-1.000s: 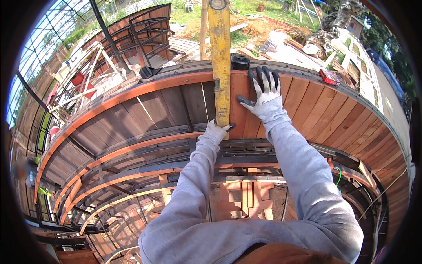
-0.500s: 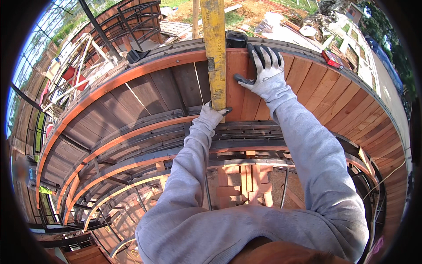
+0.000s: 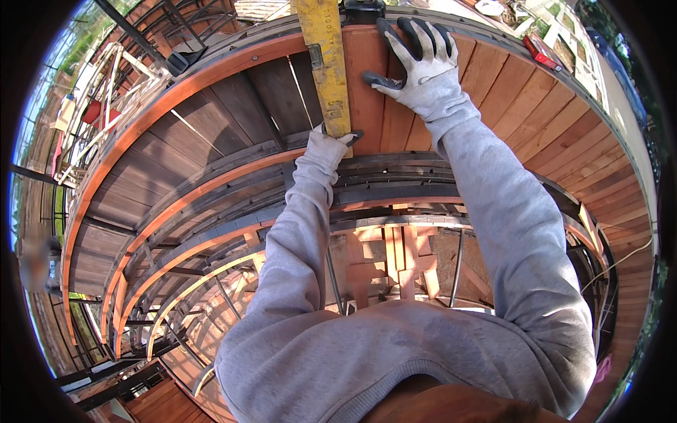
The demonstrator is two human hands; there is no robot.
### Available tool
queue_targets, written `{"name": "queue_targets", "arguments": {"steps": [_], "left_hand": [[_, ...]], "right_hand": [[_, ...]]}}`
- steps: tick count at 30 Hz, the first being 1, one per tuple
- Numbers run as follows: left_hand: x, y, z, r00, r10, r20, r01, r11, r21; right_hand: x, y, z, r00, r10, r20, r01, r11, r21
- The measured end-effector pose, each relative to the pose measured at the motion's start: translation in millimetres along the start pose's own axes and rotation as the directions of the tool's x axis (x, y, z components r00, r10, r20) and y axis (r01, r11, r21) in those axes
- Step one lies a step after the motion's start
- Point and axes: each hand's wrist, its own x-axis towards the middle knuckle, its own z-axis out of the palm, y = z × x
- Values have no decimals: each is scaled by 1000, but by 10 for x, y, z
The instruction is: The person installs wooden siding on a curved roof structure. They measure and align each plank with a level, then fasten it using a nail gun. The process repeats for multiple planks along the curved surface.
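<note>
While my left hand (image 3: 331, 141) closes round the lower end of the yellow spirit level (image 3: 328, 67), its gloved fingers wrap the tool just above the dark curved steel band (image 3: 395, 173). I hold the level upright against the reddish plank wall (image 3: 550, 120), right along the seam where the darker, shaded boards (image 3: 211, 120) meet the bright ones. My right hand (image 3: 416, 60) is spread flat and open, gripping nothing: its palm presses on the plank just beside the level, with the dark fingertips reaching up to the wall's curved top rim (image 3: 233, 60). Both hands wear pale gloves and grey sleeves lead back toward me. Below the steel band, further curved ribs of wood and metal (image 3: 204, 240) sweep round to the left. A stack of short timber pieces (image 3: 395, 261) sits down inside the structure between my arms. Near the rim's right side lies a small red object (image 3: 539, 53); I cannot tell what it is.
</note>
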Motion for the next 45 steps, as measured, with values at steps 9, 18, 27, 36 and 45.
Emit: {"name": "queue_targets", "arguments": {"steps": [9,18,27,36,45], "left_hand": [[-44,64,10,999,-46,-19,45,999,-10],[-42,78,-26,1000,-22,11,22,1000,20],[14,-92,-33,998,56,-18,-55,997,54],[-41,91,-18,999,21,-28,-20,998,51],[-11,12,-31,1000,-13,3,13,993,114]], "right_hand": [[-36,-1,7,997,12,73,-7,998,-66],[11,-9,-13,994,-8,-106,16,998,68],[40,-46,-71,998,1,-60,5,995,100],[22,-19,-35,997,-3,-78,9,997,81],[0,-13,-4,1000,18,15,-19,1000,4]]}}
